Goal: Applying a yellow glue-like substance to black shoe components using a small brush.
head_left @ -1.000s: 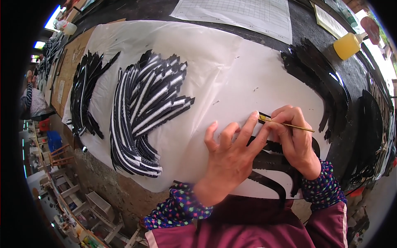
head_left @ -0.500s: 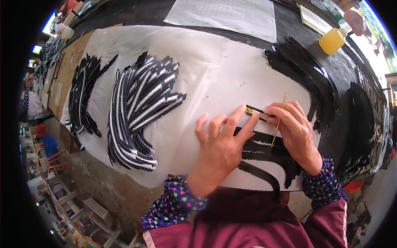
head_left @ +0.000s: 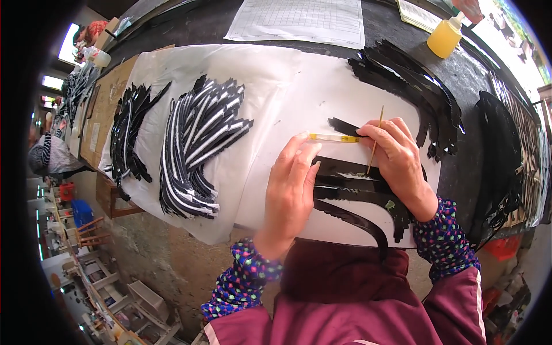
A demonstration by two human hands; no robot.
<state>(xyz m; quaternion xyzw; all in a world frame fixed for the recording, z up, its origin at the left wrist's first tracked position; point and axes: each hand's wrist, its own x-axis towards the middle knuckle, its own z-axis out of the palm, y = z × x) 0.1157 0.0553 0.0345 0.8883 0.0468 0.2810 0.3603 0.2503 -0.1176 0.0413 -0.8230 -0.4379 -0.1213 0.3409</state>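
My left hand (head_left: 290,192) pinches one end of a narrow strip with yellow ends and a pale, clear middle (head_left: 330,138). The strip runs across to the fingers of my right hand (head_left: 397,161), which also hold a thin wooden stick (head_left: 377,135) upright between them. Under the strip lies a black toothed piece (head_left: 345,126), partly covered by the right fingers. Nearer to me, several curved black pieces (head_left: 359,221) lie on the white sheet, some hidden behind my right hand.
White-striped black pieces (head_left: 195,144) are fanned in a pile to the left, beside a smaller black bundle (head_left: 129,135). More black pieces (head_left: 411,86) lie at the far right. A yellow squeeze bottle (head_left: 444,39) and a gridded paper (head_left: 296,20) are at the back.
The yellow-ended strip is now stretched out between my hands, where only a short yellow bit showed before. My left hand has shifted left and its fingers have drawn together.
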